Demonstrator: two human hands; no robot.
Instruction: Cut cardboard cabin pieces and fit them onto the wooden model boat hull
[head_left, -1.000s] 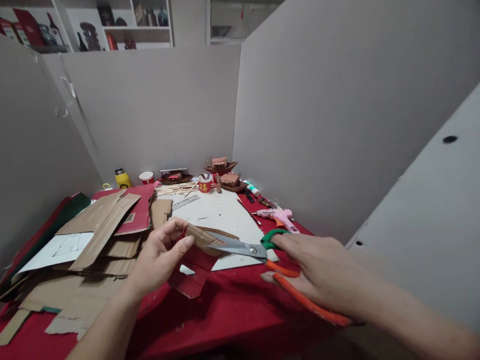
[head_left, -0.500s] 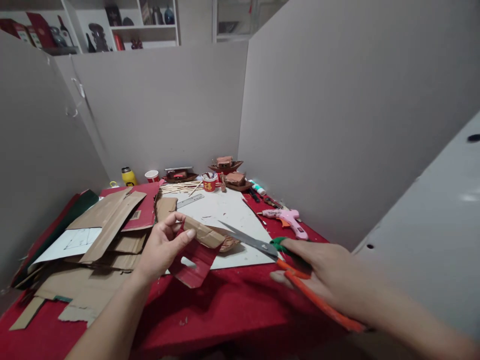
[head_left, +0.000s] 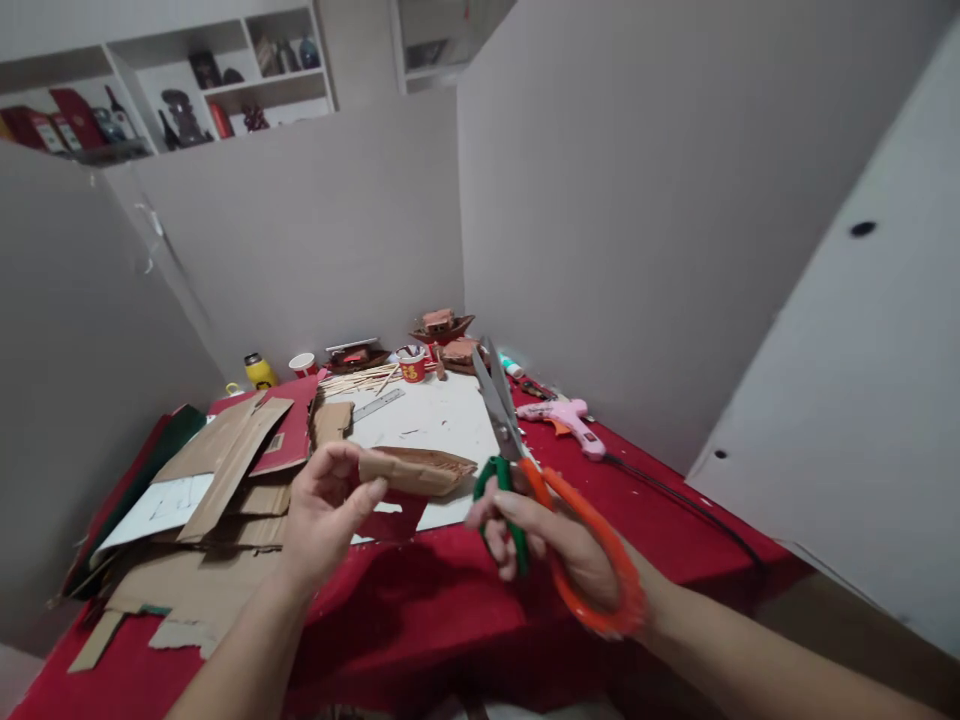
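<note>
My left hand (head_left: 330,505) pinches a folded cardboard piece (head_left: 405,472) between thumb and fingers. Its brown strip faces me, and a dark red flap with a cutout hangs below, hard to tell from the red cloth. Just behind it lies a small brown boat hull (head_left: 459,464), partly covered by the cardboard. To the right, my right hand (head_left: 551,535) grips a pair of scissors (head_left: 510,435) with one green and one orange handle. The blades point away from me, slightly parted, and stand apart from the cardboard.
Stacked cardboard (head_left: 225,430) covers the left side. A pink glue gun (head_left: 566,415) with its cable lies right. Behind the white board (head_left: 427,415) are wooden sticks (head_left: 356,382), a red paper cup (head_left: 412,366) and model boats (head_left: 442,325). Grey partitions (head_left: 337,230) enclose the table.
The scissors have swung from pointing left at the cardboard to pointing away from me, and their blades have parted. The cardboard has tilted, showing less red flap. My view has shifted.
</note>
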